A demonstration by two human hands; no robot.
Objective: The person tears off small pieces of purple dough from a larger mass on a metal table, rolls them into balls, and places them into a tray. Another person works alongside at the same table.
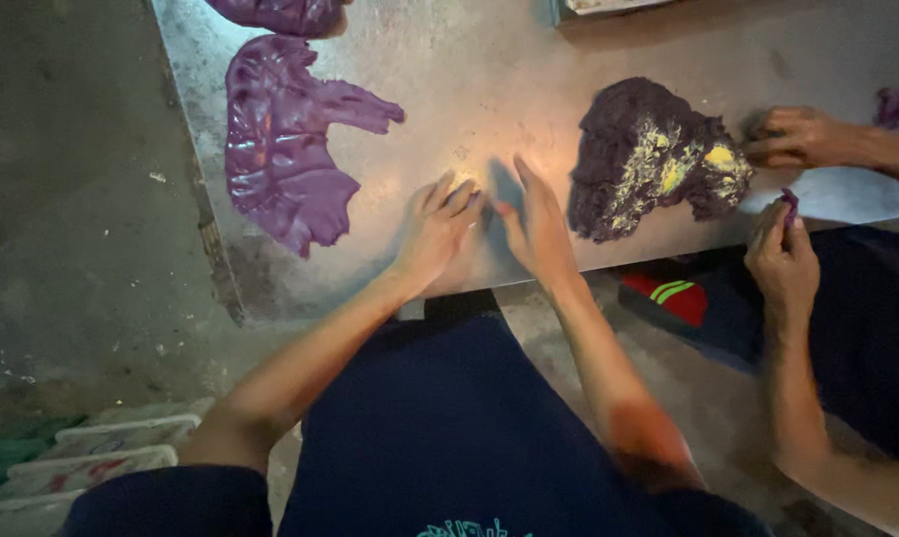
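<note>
Left hand [438, 231] and right hand [535, 225] – both flat, empty – press the worktop [489, 70]; dark dough [653, 159] (yellow-flecked) lies unshaped beside them.

A scuffed metal worktop [489, 60] fills the upper part of the view, dull grey, with a warm pool of light shining near its middle. To its left lies a dark, stained concrete floor [72, 199] flecked with pale specks. In the lower left corner sit pale stacked trays [101, 457].
</note>
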